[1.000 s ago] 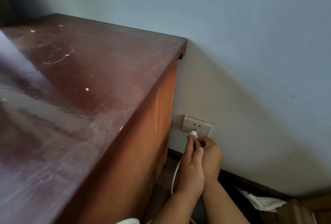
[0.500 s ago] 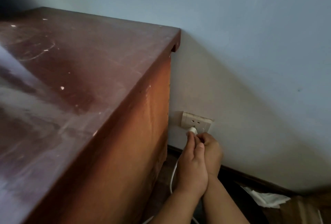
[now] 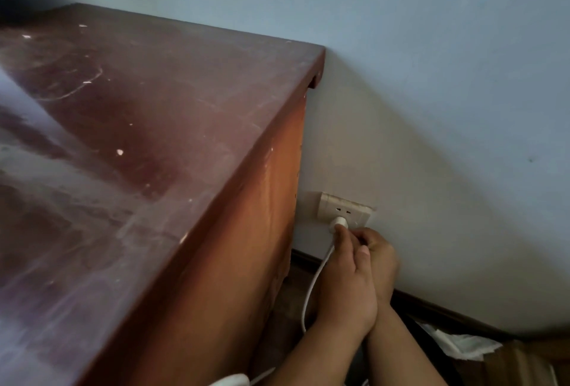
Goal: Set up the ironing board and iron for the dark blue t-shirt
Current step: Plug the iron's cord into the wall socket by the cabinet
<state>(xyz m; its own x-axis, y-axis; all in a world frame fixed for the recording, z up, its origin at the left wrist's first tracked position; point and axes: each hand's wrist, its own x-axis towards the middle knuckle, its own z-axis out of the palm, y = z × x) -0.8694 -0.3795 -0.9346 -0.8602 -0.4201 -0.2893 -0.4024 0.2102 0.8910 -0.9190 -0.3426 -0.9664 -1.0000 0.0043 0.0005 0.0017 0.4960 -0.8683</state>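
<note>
A white plug sits against the lower part of a cream wall socket, low on the wall beside a wooden cabinet. My left hand pinches the plug with its fingertips. My right hand lies just behind it, fingers curled at the plug too. A white cord hangs from the plug down past my left wrist. Something white shows at the bottom edge; I cannot tell what it is. No ironing board or t-shirt is in view.
A tall reddish-brown wooden cabinet with a dusty top fills the left and stands close to the socket. A dark skirting board runs along the pale wall. Crumpled white paper lies on the floor at lower right.
Both hands stay at the plug by the socket. The view has shifted slightly, and the white thing at the bottom edge shows again.
</note>
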